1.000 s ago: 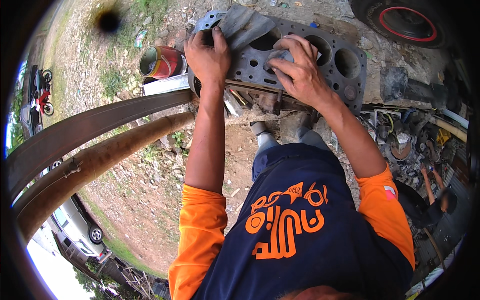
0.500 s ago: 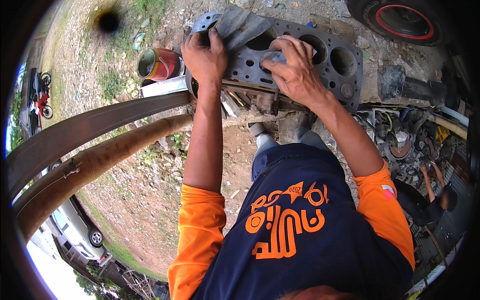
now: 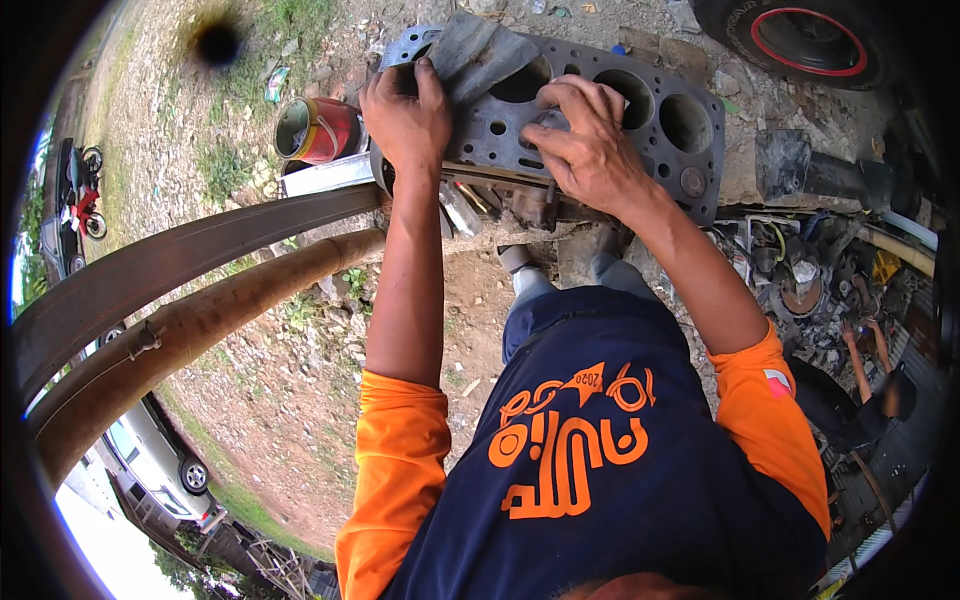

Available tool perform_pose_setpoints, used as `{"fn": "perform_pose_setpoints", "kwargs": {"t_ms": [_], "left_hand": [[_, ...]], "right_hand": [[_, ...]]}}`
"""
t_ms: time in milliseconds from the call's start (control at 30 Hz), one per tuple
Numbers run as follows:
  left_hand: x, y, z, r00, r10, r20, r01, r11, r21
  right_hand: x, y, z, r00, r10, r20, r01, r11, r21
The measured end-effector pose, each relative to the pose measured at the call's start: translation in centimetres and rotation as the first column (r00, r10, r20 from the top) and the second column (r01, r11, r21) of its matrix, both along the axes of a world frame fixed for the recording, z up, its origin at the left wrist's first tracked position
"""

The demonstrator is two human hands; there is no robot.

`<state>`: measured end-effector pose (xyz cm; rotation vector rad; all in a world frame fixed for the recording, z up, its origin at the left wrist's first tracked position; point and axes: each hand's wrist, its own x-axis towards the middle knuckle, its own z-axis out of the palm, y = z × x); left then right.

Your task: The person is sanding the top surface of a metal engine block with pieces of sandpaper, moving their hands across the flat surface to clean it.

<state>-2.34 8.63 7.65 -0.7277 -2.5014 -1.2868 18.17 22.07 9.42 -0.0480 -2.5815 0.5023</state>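
A grey engine block (image 3: 478,112) with several round bores lies crosswise in front of me, its flat face up. At its left end my left hand (image 3: 408,118) grips it, the fingers curled at a bore and the thumb raised along the rim. Over the block, beside that thumb, lies a dark grey flat sheet (image 3: 480,58), creased down the middle. My right hand (image 3: 592,145) presses a small grey pad (image 3: 546,120) onto the face between the bores, fingers bent around it. What the pad is made of, I cannot tell; the hand covers most of it.
Left of the block stands a red bucket (image 3: 333,130). A rusty beam (image 3: 200,235) and a brown pipe (image 3: 220,295) run in from the left. A tyre (image 3: 800,40) lies at the far right. At the right, another person's hands (image 3: 862,345) are near piled metal parts (image 3: 800,270).
My right hand has shifted very slightly on the block with the pad, and its fingers now cover more of it. My left hand stays at the block's left end.
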Motion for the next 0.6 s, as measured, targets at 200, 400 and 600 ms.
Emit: {"fn": "perform_pose_setpoints", "kwargs": {"t_ms": [200, 400, 600], "left_hand": [[-0.04, -0.04, 0.1, 1.0, 0.004, -0.012, -0.004, 1.0, -0.002], [-0.1, -0.06, -0.06, 1.0, -0.008, -0.006, 0.008, 1.0, 0.014], [0.02, -0.03, -0.01, 1.0, -0.014, 0.013, 0.014, 0.999, 0.037]], "right_hand": [[0.47, 0.31, -0.3, 0.999, 0.023, 0.026, -0.022, 0.999, -0.037], [0.53, 0.16, -0.38, 1.0, 0.003, 0.026, -0.003, 1.0, 0.02], [-0.31, 0.3, -0.49, 0.989, -0.13, -0.066, 0.131, 0.991, 0.009]]}}
